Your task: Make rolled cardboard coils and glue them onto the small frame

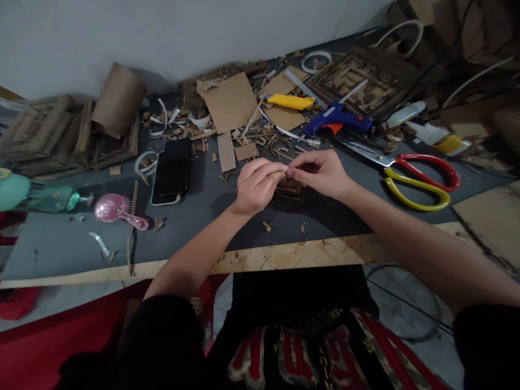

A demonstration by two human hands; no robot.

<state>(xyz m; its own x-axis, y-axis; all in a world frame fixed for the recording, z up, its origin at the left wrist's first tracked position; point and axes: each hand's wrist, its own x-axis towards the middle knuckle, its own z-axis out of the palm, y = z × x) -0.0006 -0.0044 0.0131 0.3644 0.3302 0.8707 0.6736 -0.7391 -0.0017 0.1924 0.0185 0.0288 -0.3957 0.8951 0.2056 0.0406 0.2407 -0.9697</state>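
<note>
My left hand [255, 184] is closed, its fingers curled round a small brown cardboard piece [278, 176]. Fingertips of my right hand [319, 172] are pinched together at the end of that piece, meeting the left fingertips; whether they grip the same piece or another tiny bit is too small to tell. Just below both hands, a small brown woven-looking cardboard piece [290, 189] lies on the dark table, partly covered by the fingers. A ribbed cardboard strip [226, 153] and a small flat cardboard piece [246, 151] lie beyond my left hand.
To the right lie scissors [392, 161], a blue glue gun [337, 119], a yellow utility knife [290, 101] and glue bottles [441, 136]. Leftward are phones [173, 170], a pink hairbrush [117, 209] and a green bottle [49, 196]. Cardboard scraps and woven frames [365, 81] fill the back.
</note>
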